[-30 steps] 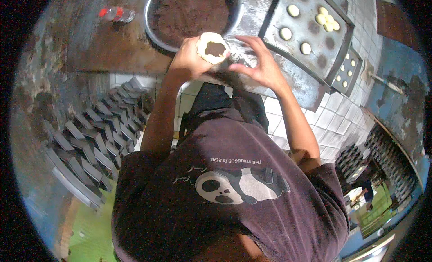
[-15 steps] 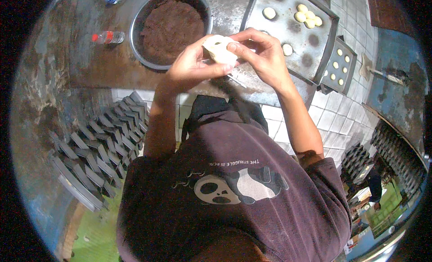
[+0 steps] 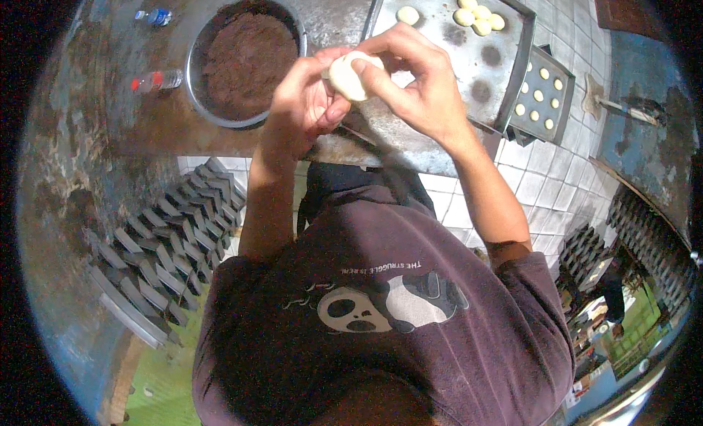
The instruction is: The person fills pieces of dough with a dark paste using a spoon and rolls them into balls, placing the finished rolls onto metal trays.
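A pale, smooth piece of dough (image 3: 346, 79) is held between my hands above the table's front edge. My left hand (image 3: 302, 100) cups it from the left, fingers curled, while my right hand (image 3: 419, 86) grips it with the thumb pressed on its face. Just beyond my left hand is a steel bowl (image 3: 192, 75) of dark brown crumbly paste (image 3: 249, 60). A large metal tray (image 3: 505, 78) lies behind and right of my right hand, bearing several dough rounds (image 3: 465, 17), some clustered together.
Two plastic bottles lie left of the bowl, one blue-capped (image 3: 152, 17), one red-capped (image 3: 156, 80). A smaller tray (image 3: 534, 118) of dough rounds sits at right. Metal racks (image 3: 154, 258) stand on both sides below. A person in dark clothing (image 3: 611, 301) is at far lower right.
The dough's opening with dark filling, visible earlier, now shows no filling. My right hand has moved from apart onto the dough. The bowl, bottles and trays have shifted leftward in view.
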{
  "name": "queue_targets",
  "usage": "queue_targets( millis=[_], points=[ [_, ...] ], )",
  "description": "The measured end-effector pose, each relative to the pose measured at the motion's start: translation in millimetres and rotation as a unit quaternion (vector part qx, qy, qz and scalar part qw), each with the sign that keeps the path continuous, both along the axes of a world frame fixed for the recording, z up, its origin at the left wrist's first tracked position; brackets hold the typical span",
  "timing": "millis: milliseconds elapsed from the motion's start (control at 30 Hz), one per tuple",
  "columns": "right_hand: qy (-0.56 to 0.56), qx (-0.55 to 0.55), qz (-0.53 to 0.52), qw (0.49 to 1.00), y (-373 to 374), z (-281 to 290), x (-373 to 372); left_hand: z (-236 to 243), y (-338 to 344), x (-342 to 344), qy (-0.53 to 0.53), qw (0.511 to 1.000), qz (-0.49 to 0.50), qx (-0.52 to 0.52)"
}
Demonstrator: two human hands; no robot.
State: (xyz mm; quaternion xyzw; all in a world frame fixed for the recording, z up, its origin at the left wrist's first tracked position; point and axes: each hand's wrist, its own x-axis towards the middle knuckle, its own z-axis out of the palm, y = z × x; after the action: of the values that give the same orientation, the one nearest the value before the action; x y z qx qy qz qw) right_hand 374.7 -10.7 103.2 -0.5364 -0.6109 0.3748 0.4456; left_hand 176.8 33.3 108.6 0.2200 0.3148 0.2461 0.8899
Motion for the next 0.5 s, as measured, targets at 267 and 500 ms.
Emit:
queue_targets(
  millis=[267, 500],
  points=[
    [0.641, -0.244, -0.081, 0.723, -29.3, -10.7, -3.5, 12.7, 0.8, 61.4, 0.225, 0.89, 0.135, 0.373],
    [0.4, -0.017, -0.254, 0.88, -36.6, -19.3, -8.8, 20.3, -12.0, 118.4, 0.071, 0.94, 0.076, 0.324]
  ],
)
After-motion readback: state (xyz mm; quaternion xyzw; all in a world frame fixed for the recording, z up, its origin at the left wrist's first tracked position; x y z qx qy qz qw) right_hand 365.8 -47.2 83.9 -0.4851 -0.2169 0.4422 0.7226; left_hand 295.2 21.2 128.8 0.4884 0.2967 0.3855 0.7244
